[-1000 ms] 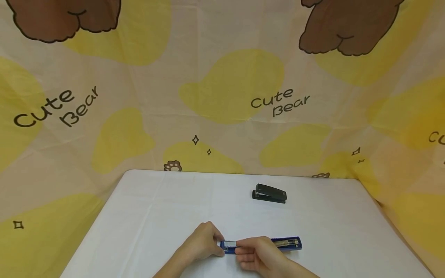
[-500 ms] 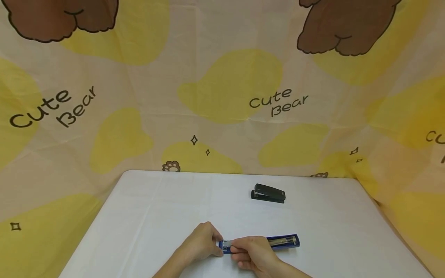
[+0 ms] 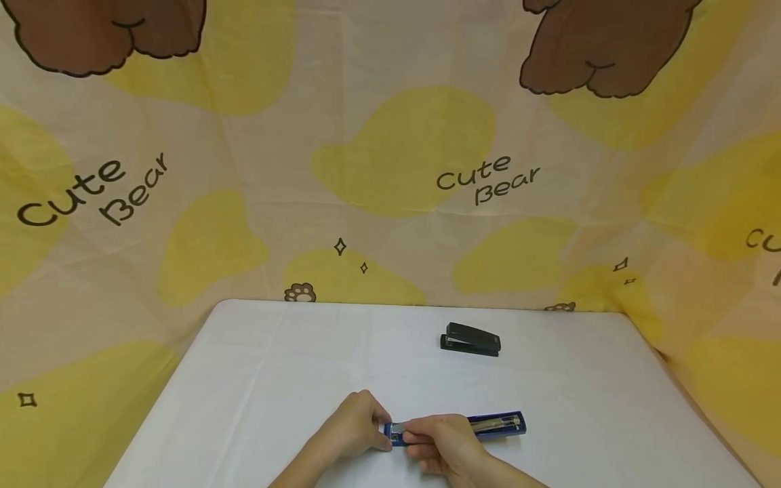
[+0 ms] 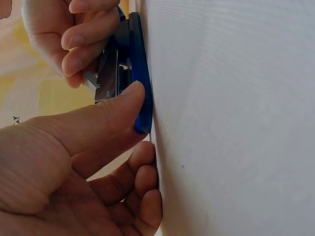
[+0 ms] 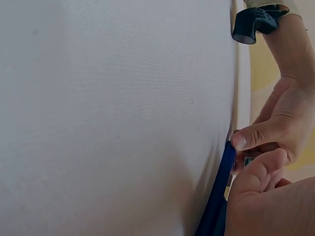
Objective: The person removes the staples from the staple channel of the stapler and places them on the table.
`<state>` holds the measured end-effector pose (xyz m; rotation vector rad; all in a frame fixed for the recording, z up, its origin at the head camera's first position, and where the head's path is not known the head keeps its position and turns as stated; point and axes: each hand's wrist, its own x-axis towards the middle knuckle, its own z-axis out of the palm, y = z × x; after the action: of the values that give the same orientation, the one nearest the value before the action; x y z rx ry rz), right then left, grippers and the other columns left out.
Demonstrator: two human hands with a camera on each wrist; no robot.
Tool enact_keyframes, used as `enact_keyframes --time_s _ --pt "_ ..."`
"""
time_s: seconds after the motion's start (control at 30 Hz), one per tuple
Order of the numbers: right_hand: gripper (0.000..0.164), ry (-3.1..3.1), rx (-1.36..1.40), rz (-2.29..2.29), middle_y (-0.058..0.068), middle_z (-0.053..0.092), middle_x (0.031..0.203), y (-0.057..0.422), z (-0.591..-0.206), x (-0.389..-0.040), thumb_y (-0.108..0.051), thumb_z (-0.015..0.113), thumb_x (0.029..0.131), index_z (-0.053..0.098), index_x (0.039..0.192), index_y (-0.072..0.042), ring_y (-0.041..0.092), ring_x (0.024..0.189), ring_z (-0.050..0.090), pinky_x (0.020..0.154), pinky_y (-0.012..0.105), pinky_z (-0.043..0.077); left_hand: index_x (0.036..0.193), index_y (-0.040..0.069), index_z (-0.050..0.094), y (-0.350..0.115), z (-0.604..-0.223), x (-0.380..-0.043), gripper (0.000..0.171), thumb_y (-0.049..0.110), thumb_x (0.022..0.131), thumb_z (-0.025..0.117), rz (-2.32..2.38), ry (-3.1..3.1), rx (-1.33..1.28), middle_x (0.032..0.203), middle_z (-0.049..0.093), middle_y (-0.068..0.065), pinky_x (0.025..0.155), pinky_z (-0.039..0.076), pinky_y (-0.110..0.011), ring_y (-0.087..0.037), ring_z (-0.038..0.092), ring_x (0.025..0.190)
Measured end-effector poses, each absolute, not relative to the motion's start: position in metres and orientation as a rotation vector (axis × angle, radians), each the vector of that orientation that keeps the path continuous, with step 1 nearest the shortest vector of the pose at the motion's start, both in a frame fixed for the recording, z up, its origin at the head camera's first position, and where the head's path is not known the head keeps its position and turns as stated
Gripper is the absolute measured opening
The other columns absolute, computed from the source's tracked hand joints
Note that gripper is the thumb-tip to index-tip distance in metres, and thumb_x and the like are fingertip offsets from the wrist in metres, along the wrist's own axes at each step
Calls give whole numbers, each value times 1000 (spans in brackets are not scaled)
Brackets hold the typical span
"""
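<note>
Here, a white tabletop (image 3: 293,366) beneath the blue stapler (image 3: 497,425), bear-print cloth (image 3: 390,149) behind.

Head cam: R hand (image 3: 448,444) hides mid blue stapler (image 3: 497,425); R forearm (image 3: 512,470) cropped.

Head view: from above, facing forward and down across the bench (image 3: 311,356). Wrist views: close and low over the bench, roughly opposed, sharing the blue stapler (image 4: 140,61), which the head view shows farther off, toward 5 o'clock.
</note>
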<state>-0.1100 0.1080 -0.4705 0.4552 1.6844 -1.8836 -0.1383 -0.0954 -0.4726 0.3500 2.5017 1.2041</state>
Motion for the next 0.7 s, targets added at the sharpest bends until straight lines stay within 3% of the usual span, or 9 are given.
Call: enact_keyframes --time_s 0.47,0.7 --pt "17 1727 408 -1865 -2 77 77 106 -475 -113 -12 74 92 76 103 1 4 62 71 53 17 50 95 -2 81 -95 -474 -137 29 3 69 92 1214 2496 356 61 55 1 53 34 -26 -13 48 60" --pt "20 1744 401 -1828 -1 77 80 109 -467 -113 -13 73 93 75 108 1 5 63 70 53 17 49 97 -2 81 -96 -474 -138 30 3 70 93 1207 2500 362 61 55 1 52 34 -26 -13 47 59"
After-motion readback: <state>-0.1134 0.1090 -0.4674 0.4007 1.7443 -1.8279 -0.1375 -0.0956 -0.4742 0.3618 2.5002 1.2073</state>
